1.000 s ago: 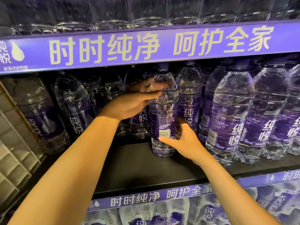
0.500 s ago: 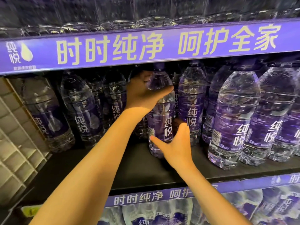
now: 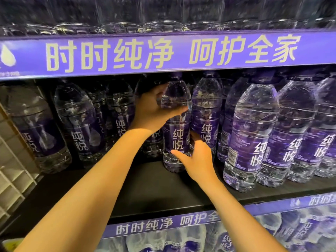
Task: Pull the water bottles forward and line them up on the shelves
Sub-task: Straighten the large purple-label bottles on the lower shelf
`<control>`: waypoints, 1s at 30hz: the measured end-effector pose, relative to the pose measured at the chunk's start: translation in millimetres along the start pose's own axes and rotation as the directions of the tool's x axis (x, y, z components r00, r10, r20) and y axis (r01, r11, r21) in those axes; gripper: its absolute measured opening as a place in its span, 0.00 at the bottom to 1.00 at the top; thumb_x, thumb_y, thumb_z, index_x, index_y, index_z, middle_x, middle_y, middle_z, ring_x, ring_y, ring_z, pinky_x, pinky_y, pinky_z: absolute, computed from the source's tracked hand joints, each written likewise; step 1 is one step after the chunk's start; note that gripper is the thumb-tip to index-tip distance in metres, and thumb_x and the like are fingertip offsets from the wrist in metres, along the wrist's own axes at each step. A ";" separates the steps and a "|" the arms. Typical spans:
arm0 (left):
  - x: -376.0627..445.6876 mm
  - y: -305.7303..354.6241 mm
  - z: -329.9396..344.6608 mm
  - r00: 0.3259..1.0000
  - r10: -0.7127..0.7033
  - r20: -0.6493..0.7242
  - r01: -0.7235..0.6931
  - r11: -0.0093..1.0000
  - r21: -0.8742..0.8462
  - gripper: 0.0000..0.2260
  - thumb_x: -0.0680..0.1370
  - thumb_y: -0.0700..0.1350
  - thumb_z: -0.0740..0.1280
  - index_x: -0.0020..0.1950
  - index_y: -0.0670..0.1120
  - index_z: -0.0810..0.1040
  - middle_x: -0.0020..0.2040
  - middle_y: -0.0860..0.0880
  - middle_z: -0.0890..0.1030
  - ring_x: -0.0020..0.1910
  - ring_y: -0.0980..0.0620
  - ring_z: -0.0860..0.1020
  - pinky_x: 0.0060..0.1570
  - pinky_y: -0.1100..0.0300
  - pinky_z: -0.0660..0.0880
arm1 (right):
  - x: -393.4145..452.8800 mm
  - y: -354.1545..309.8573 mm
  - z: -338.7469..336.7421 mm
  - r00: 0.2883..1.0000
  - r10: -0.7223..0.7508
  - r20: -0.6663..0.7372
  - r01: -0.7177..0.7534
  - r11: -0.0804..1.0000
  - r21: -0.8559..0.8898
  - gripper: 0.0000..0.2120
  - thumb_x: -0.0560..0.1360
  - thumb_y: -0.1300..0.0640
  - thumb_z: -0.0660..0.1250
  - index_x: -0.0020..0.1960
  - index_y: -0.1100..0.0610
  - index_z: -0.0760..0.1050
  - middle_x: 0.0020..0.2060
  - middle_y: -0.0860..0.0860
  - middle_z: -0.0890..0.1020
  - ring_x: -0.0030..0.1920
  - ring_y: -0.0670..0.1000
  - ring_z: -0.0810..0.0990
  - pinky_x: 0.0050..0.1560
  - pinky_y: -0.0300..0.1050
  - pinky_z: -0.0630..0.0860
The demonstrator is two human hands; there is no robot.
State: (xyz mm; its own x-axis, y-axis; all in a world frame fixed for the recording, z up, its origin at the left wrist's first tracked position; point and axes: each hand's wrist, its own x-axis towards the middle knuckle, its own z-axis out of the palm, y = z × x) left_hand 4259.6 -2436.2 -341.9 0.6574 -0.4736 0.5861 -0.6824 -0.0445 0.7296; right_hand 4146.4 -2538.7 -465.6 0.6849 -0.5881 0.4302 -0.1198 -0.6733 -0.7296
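Two hands are on one water bottle [image 3: 177, 128] standing mid-depth on the middle shelf [image 3: 154, 190], behind the front line. Left hand [image 3: 154, 113] grips the bottle's shoulder, fingers curled round it from the left. Right hand [image 3: 197, 157] holds the lower body, thumb across the front near the base and fingers wrapped out of sight behind.

Judgement on the step: the bottle is being drawn forward and its label turned to face out. It should be slid upright along the shelf with the low hand steering the base, and stopped level with the front-row bottles [image 3: 252, 139] to the right, label square to the aisle.

Surroundings: several bottles at left [image 3: 80, 124] stand further back in shadow and appear not yet pulled forward. A neighbouring bottle [image 3: 207, 115] sits just beside the held one on its right, near the right hand's fingers; clearance there looks tight. The upper shelf strip [image 3: 163, 53] hangs low over the caps, so lifting is limited. A white lattice panel [image 3: 12, 171] borders the shelf at left. More bottles [image 3: 163, 240] fill the shelf below.
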 end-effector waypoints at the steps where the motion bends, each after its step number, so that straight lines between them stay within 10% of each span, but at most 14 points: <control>1: -0.4 -0.1 2.6 1.000 0.006 0.015 -0.007 0.999 0.040 0.41 0.62 0.56 0.81 0.72 0.50 0.71 0.67 0.53 0.76 0.66 0.55 0.74 0.65 0.55 0.73 | 0.9 -0.4 -1.3 1.000 0.010 -0.007 -0.010 1.000 -0.023 0.26 0.68 0.41 0.75 0.47 0.62 0.71 0.39 0.55 0.75 0.41 0.55 0.74 0.39 0.48 0.73; 7: 1.5 -5.5 7.5 0.997 0.057 -0.050 -0.052 0.994 0.092 0.40 0.61 0.59 0.80 0.71 0.51 0.72 0.65 0.53 0.78 0.64 0.55 0.75 0.62 0.51 0.75 | -6.5 3.1 -9.1 0.983 -0.022 -0.182 0.015 0.999 -0.039 0.26 0.67 0.35 0.73 0.35 0.54 0.64 0.29 0.48 0.70 0.30 0.46 0.66 0.29 0.38 0.62; 17: 4.4 -6.6 17.0 0.979 0.157 -0.130 -0.129 0.972 0.198 0.39 0.61 0.64 0.77 0.69 0.51 0.73 0.63 0.53 0.79 0.61 0.55 0.76 0.61 0.58 0.74 | -7.4 -1.0 3.8 0.847 0.073 -0.527 -0.199 0.962 -0.186 0.22 0.70 0.48 0.73 0.51 0.54 0.61 0.50 0.51 0.66 0.50 0.55 0.70 0.50 0.54 0.75; 23: 10.4 -6.9 16.5 0.975 0.177 -0.131 -0.150 0.969 0.197 0.39 0.61 0.63 0.76 0.68 0.50 0.74 0.62 0.53 0.80 0.59 0.60 0.76 0.57 0.68 0.71 | 8.1 -2.7 11.4 0.825 0.191 -0.531 -0.322 0.932 -0.165 0.32 0.68 0.54 0.75 0.65 0.60 0.63 0.58 0.57 0.69 0.57 0.59 0.71 0.56 0.53 0.75; 30: 7.4 -6.4 14.0 0.974 0.176 -0.144 -0.144 0.968 0.206 0.36 0.63 0.58 0.79 0.68 0.48 0.75 0.61 0.49 0.81 0.60 0.52 0.79 0.58 0.56 0.77 | 9.7 3.2 12.8 0.850 0.149 -0.505 -0.297 0.928 -0.225 0.21 0.71 0.66 0.66 0.61 0.70 0.66 0.57 0.62 0.70 0.55 0.63 0.71 0.53 0.54 0.72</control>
State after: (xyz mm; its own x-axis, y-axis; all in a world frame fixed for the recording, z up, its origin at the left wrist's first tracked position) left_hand 4264.4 -2451.8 -347.2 0.5663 -0.3428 0.7496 -0.8212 -0.1562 0.5489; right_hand 4161.9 -2540.8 -470.7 0.2014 -0.8268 0.5252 -0.4760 -0.5512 -0.6852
